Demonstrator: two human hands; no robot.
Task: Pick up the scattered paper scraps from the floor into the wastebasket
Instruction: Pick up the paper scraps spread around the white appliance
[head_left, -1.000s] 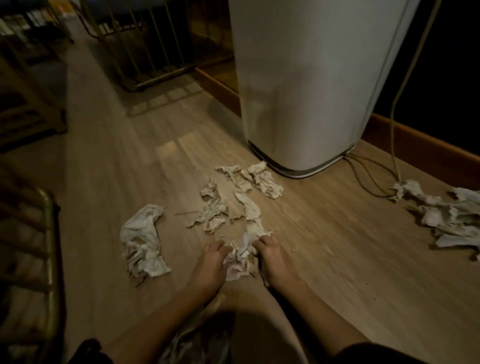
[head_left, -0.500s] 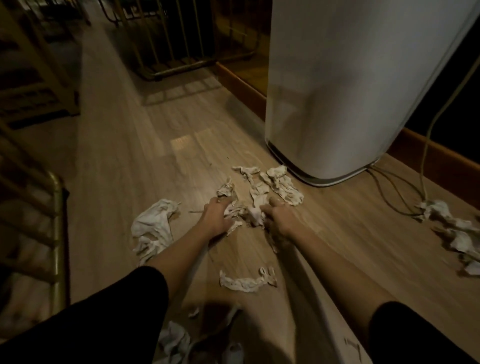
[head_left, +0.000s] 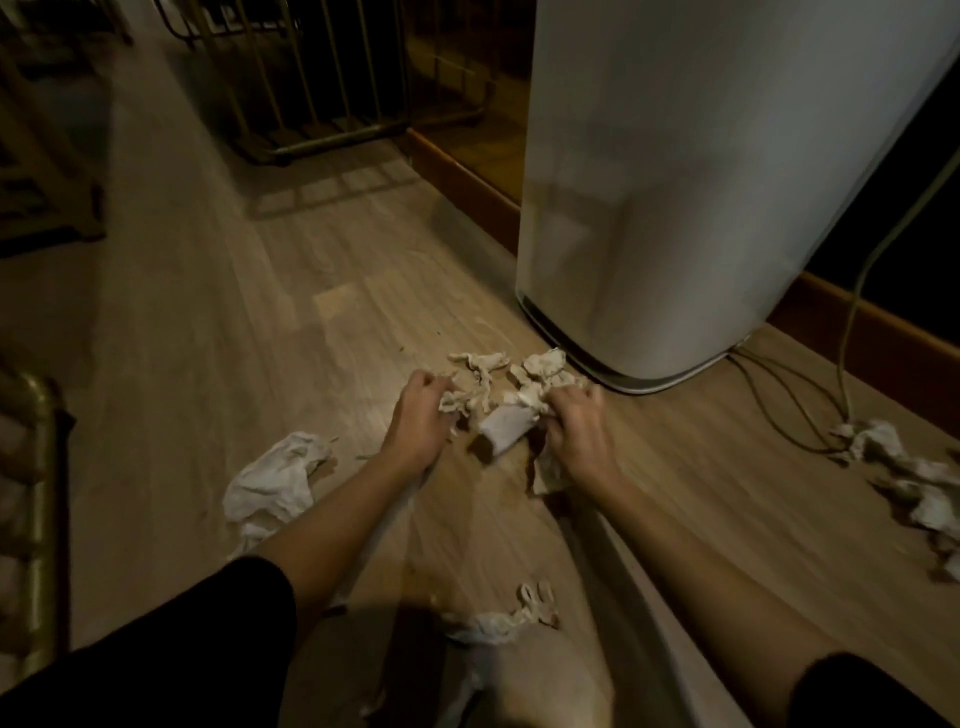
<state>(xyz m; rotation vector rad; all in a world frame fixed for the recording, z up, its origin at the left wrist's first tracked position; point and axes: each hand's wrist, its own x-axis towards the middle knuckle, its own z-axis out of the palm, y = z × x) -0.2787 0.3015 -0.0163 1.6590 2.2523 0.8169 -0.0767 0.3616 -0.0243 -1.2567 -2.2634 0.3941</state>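
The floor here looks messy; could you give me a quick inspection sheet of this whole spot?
Surface: light wood-plank floor, dimly lit.
Job's things: crumpled white paper scraps between both hands; more at left, right, near. Wastebasket: not identifiable.
Clutter: nothing else seen.
Hands: left hand and right hand, fingers curled into the scraps.
Cables: greenish cord running to the floor.
Surroundings: tall white rounded appliance, metal-barred gate, wooden baseboard.

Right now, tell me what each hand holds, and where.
Left hand and right hand each clutch crumpled white paper scraps from opposite sides of the pile.
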